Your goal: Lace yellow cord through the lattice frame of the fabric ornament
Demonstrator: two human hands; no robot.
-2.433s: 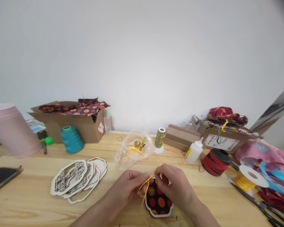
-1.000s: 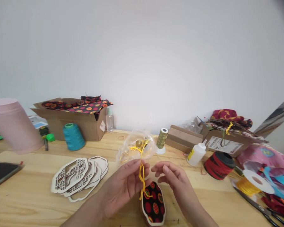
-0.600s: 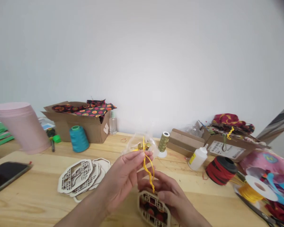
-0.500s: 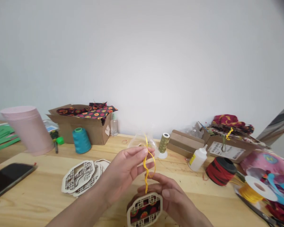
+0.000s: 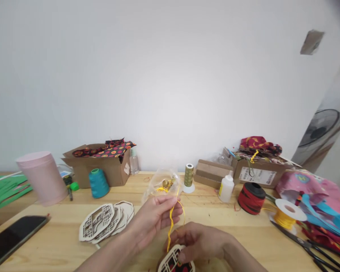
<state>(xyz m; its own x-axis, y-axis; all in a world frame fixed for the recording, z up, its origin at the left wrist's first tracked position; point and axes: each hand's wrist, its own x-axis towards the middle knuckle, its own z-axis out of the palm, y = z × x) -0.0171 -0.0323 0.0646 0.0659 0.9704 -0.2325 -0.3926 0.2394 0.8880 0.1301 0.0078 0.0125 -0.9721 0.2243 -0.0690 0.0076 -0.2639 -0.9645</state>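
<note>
Between thumb and fingers, my left hand [image 5: 161,211] pinches a yellow cord [image 5: 170,225] near its upper end, where it forms a loop. The cord runs down to a wooden fretwork ornament [image 5: 172,260] with dark patterned fabric behind its lattice, cut off by the bottom edge of the view. My right hand [image 5: 200,241] is closed around the ornament's upper right side, thumb on its front face. Just beyond my left hand lies a clear plastic bag [image 5: 158,181] with gold-coloured bits and yellow cord in it.
Several cut-out wooden panels [image 5: 99,223] lie left of my arm, near a phone [image 5: 17,241]. Behind stand a teal thread cone [image 5: 98,184], a fabric-filled box [image 5: 99,170], an olive spool [image 5: 189,175] and a glue bottle [image 5: 226,189]. Scissors [image 5: 306,245] and a yellow cord spool [image 5: 289,213] sit right.
My right hand has closed over the ornament, thumb now on its face, and the ornament has moved lower and tilted. My left hand keeps its pinch on the cord. The view has shifted.
</note>
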